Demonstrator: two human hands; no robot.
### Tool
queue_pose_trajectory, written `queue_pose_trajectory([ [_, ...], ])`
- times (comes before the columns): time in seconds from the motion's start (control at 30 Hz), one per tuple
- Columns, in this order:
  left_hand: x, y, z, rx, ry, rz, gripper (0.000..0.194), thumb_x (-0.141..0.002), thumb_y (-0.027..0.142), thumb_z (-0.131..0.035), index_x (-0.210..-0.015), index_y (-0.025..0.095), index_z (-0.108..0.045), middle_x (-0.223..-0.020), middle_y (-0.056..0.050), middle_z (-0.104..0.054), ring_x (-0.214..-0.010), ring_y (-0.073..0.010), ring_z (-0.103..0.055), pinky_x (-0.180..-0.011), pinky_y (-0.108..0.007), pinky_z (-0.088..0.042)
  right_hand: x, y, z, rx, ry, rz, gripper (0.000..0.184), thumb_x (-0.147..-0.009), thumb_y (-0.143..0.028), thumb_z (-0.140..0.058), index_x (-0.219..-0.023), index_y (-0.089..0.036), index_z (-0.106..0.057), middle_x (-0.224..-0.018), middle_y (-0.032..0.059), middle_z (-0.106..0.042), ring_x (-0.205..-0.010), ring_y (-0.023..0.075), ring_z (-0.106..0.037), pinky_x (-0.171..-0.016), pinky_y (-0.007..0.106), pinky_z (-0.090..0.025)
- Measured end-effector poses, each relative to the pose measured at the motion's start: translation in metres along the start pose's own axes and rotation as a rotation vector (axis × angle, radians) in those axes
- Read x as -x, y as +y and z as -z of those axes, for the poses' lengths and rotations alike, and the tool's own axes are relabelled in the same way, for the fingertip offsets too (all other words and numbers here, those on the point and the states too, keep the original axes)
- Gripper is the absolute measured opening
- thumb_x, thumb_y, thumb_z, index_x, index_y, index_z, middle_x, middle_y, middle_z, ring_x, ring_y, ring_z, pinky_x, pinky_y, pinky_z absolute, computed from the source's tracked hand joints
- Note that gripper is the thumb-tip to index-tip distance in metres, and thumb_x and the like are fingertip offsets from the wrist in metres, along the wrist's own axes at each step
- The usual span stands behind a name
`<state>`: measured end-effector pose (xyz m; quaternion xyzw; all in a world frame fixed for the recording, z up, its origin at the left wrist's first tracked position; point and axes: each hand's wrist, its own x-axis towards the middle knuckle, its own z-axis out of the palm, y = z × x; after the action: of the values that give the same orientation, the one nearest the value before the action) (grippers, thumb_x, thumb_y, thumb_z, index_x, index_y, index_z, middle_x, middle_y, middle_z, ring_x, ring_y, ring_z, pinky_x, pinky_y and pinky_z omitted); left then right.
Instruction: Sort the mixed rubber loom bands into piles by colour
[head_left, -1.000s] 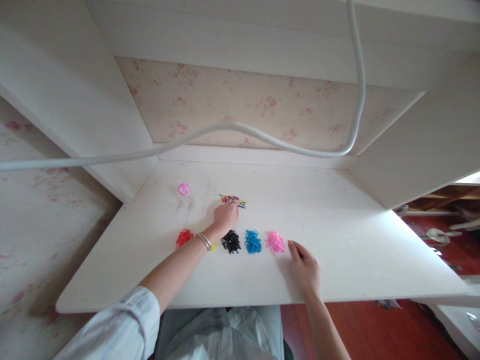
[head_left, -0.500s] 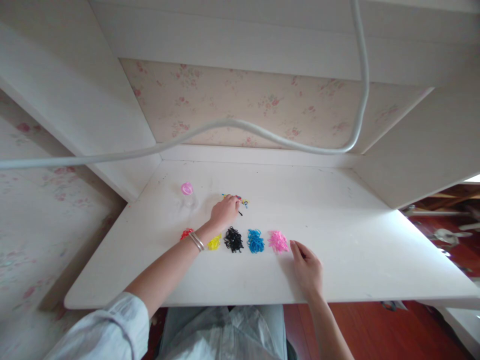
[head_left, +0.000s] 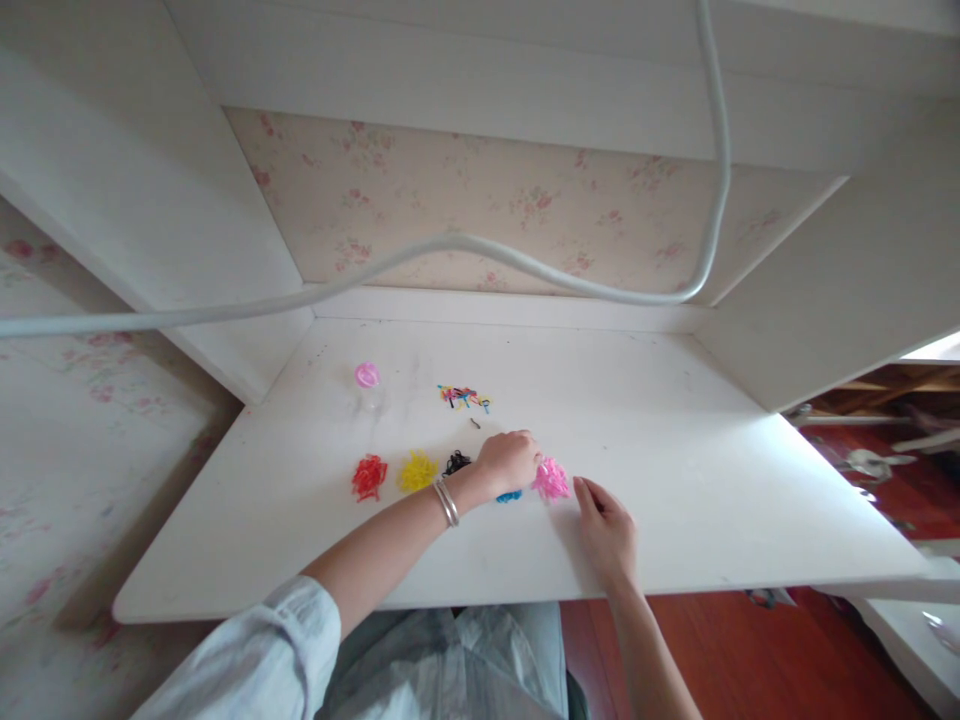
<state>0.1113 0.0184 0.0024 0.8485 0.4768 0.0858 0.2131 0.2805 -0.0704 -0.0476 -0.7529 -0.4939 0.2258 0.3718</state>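
My left hand reaches across to the left edge of the pink rubber band pile. Its fingers are closed, and whatever they hold is too small to make out. Under that hand and wrist, the blue pile and the black pile are partly hidden. Just right of the pink bands, my right hand rests with thumb and forefinger pressed together; nothing nameable shows between them. Farther left lie the yellow pile and the red pile. Behind them is a mixed-colour heap of bands.
A pink round lid or disc lies at the back left, near a faint clear container. One dark band sits apart on the white desk. A white cable hangs across the view above the desk.
My left hand has moved from the mixed heap rightward and nearer to the pink pile, uncovering the heap and the red and yellow piles. My right hand stays beside the pink bands.
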Motion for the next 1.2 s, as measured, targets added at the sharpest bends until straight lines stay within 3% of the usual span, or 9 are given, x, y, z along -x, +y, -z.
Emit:
queue_pose_trajectory([
  [0.2, -0.005, -0.004, -0.001, -0.011, 0.018, 0.027, 0.028, -0.085, 0.028, -0.044, -0.081, 0.020, -0.071, -0.095, -0.006, -0.067, -0.084, -0.0172, -0.063, -0.075, -0.027, -0.046, -0.001, 0.000, 0.001, 0.000, -0.001, 0.002, 0.047, -0.081, -0.056, -0.045, -0.093, -0.019, -0.071, -0.099, 0.0072, -0.070, -0.093, 0.0239, -0.061, -0.079, 0.029, -0.043],
  [0.37, 0.007, -0.020, 0.017, -0.001, 0.119, 0.093, 0.031, -0.088, 0.029, -0.039, -0.081, 0.022, -0.069, -0.096, -0.005, -0.065, -0.084, -0.0165, -0.062, -0.071, -0.027, -0.044, 0.000, -0.002, 0.002, 0.000, -0.009, -0.012, 0.044, -0.081, -0.054, -0.047, -0.094, -0.020, -0.071, -0.100, 0.0065, -0.070, -0.095, 0.0237, -0.061, -0.080, 0.029, -0.043],
  [0.5, 0.041, -0.032, 0.041, 0.033, 0.235, 0.125, 0.034, -0.091, 0.030, -0.035, -0.084, 0.021, -0.067, -0.093, -0.004, -0.065, -0.083, -0.0147, -0.059, -0.071, -0.025, -0.042, 0.001, 0.000, 0.002, -0.031, -0.022, -0.036, 0.043, -0.080, -0.054, -0.050, -0.095, -0.020, -0.071, -0.102, 0.0068, -0.070, -0.097, 0.0242, -0.061, -0.081, 0.030, -0.043],
  [0.63, 0.097, -0.042, 0.049, 0.264, 0.393, 0.122, 0.030, -0.091, 0.031, -0.039, -0.082, 0.020, -0.066, -0.077, -0.002, -0.063, -0.072, -0.0117, -0.056, -0.068, -0.022, -0.040, -0.006, 0.006, 0.003, -0.082, -0.027, -0.090, 0.048, -0.076, -0.057, -0.054, -0.097, -0.018, -0.071, -0.103, 0.0092, -0.069, -0.100, 0.0266, -0.060, -0.083, 0.033, -0.043],
  [0.77, 0.156, -0.055, 0.035, 0.472, 0.418, 0.240, 0.028, -0.089, 0.036, -0.043, -0.086, 0.019, -0.065, -0.077, -0.002, -0.063, -0.069, -0.0112, -0.054, -0.065, -0.021, -0.040, -0.015, -0.007, 0.004, -0.093, -0.023, -0.083, 0.050, -0.075, -0.058, -0.056, -0.097, -0.016, -0.072, -0.100, 0.0099, -0.070, -0.095, 0.0264, -0.062, -0.079, 0.033, -0.045],
  [0.9, 0.197, -0.073, 0.013, 0.602, 0.436, 0.381, 0.025, -0.087, 0.037, -0.048, -0.082, 0.017, -0.063, -0.070, 0.000, -0.058, -0.062, -0.0105, -0.049, -0.058, -0.020, -0.037, -0.017, -0.043, 0.000, -0.025, -0.047, 0.094, 0.044, -0.079, -0.055, -0.052, -0.092, -0.018, -0.072, -0.089, 0.0063, -0.072, -0.082, 0.0210, -0.063, -0.070, 0.027, -0.046],
  [1.07, 0.215, -0.088, -0.009, 0.698, 0.489, 0.520, 0.036, -0.086, 0.040, -0.048, -0.059, 0.016, -0.049, -0.052, 0.005, -0.038, -0.051, -0.0076, -0.035, -0.049, -0.019, -0.028, -0.024, -0.089, -0.025, 0.188, -0.222, 0.422, 0.033, -0.087, -0.045, -0.046, -0.089, -0.024, -0.071, -0.079, 0.0005, -0.069, -0.067, 0.0127, -0.060, -0.064, 0.022, -0.042],
  [1.2, 0.214, -0.091, -0.013, 0.720, 0.495, 0.501, 0.037, -0.085, 0.040, -0.048, -0.057, 0.016, -0.046, -0.052, 0.005, -0.036, -0.052, -0.0072, -0.034, -0.050, -0.019, -0.027, -0.039, -0.112, -0.056, 0.474, -0.350, 0.510, 0.029, -0.088, -0.039, -0.043, -0.097, -0.030, -0.069, -0.087, -0.0006, -0.069, -0.075, 0.0136, -0.061, -0.067, 0.023, -0.041],
])
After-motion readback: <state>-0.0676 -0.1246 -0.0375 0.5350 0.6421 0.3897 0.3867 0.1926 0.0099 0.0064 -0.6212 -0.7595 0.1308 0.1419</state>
